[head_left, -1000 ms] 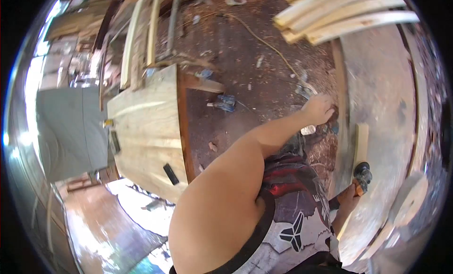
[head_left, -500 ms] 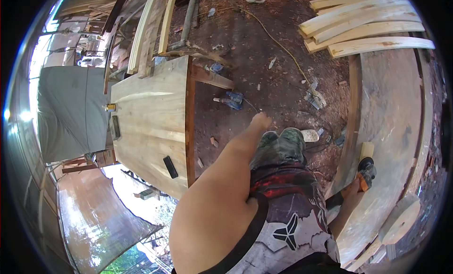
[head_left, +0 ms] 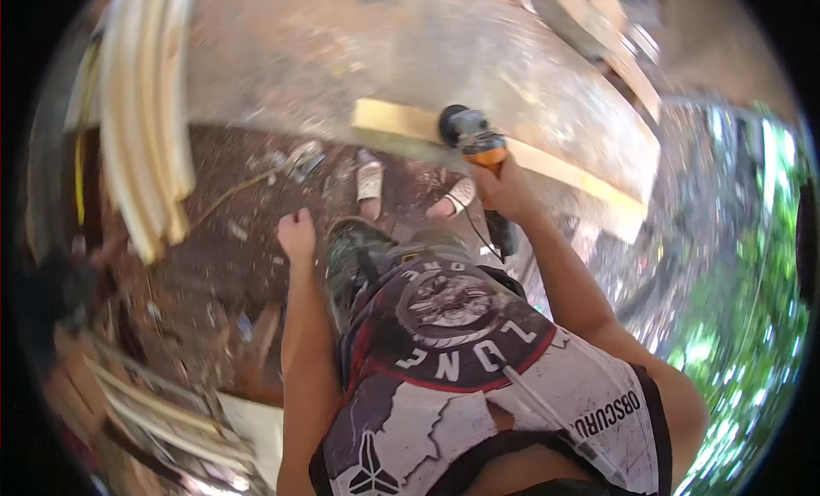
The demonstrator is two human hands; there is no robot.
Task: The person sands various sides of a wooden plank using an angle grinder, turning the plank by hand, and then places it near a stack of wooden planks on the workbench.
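My right hand (head_left: pixel 502 187) is wrapped round the orange and black body of a power tool (head_left: pixel 478 141), which looks like a small grinder or sander. Its round dark head rests at a long pale wooden board (head_left: pixel 555 167) lying along the near edge of the worktable (head_left: pixel 282 60). Over the ground, to the left of my legs, hangs my left hand (head_left: pixel 297 235), its fingers curled in and nothing visible in them. A dark cable runs down from near the tool.
Curved pale wood strips (head_left: pixel 145 111) are stacked at the upper left. A round wooden piece (head_left: pixel 589 5) is at the top right. Debris and a yellowish cord (head_left: pixel 235 191) lie on the ground. A blurred dark figure, apparently a person (head_left: pixel 51 299), is at the left edge.
The view has swung from the plywood-topped table to the worktable with the board. My left hand has moved to my left side. The tool has stayed in my right hand.
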